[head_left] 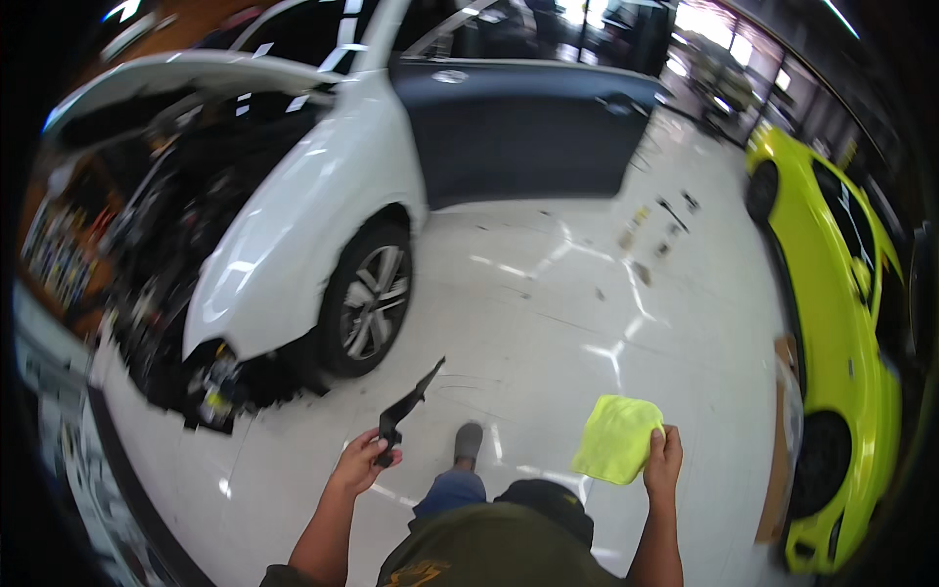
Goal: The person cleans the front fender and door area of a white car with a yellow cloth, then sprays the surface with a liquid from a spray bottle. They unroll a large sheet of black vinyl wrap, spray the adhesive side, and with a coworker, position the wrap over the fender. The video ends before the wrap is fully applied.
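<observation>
Between the closed fingers of my left hand (358,461) is a black angular plastic trim piece (403,411), its thin tapered end pointing up and away to the right. My right hand (664,458) pinches the right edge of a bright yellow-green cloth (616,440), which hangs spread out beside it. The hands are well apart, on either side of my body. Ahead and to the left stands a white car (293,205) with its bonnet raised and its front end stripped. The front wheel (372,298) is the part of it closest to my left hand.
A dark grey car door (528,127) stands open across the far side. To the right is a lime-green car (841,323), with a cardboard sheet (780,440) along its side. Several small tools and parts (673,215) lie on the glossy white floor (518,333).
</observation>
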`<state>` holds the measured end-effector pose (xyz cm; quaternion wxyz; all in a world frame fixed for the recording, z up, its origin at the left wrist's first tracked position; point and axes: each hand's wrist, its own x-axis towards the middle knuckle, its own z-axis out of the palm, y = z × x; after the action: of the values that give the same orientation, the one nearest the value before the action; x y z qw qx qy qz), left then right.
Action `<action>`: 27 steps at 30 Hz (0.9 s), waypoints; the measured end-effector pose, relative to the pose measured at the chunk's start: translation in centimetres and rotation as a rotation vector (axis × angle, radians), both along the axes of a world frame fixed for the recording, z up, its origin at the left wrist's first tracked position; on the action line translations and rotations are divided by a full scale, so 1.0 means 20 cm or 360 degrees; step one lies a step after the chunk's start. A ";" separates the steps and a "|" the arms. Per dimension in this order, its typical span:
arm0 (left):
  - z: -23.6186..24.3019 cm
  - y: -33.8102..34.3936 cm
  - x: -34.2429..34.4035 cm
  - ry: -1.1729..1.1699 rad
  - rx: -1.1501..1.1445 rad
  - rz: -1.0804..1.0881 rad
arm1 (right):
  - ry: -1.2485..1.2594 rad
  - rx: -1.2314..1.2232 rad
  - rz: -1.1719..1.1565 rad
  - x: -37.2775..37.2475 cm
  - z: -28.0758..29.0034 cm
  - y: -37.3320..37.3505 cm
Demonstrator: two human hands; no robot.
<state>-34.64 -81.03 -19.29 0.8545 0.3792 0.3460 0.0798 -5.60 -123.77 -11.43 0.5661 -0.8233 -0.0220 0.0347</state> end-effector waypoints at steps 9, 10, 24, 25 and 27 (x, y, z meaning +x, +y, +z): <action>0.06 -0.22 2.46 -0.0063 -0.0165 -0.0971 | -0.0137 -0.0717 -0.0847 0.72 0.23 -0.38; 0.08 -0.28 2.69 -0.0062 -0.0162 -0.1061 | -0.0084 -0.0637 -0.0973 0.80 0.27 -0.42; 0.18 -1.19 5.09 -0.0163 -0.0684 -0.1287 | -0.0233 -0.1120 -0.0348 3.11 0.24 -0.82; 0.23 -1.22 5.22 -0.0242 -0.0823 -0.1298 | -0.0263 -0.1114 -0.0255 3.32 0.29 -0.82; 0.34 -1.27 5.50 -0.0386 -0.0814 -0.1415 | -0.0161 -0.1104 -0.0201 3.71 0.39 -0.82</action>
<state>75.36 -106.36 -12.58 0.9050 0.2567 0.0586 -0.3341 68.57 -140.15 -3.55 0.2521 -0.9669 0.0140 -0.0358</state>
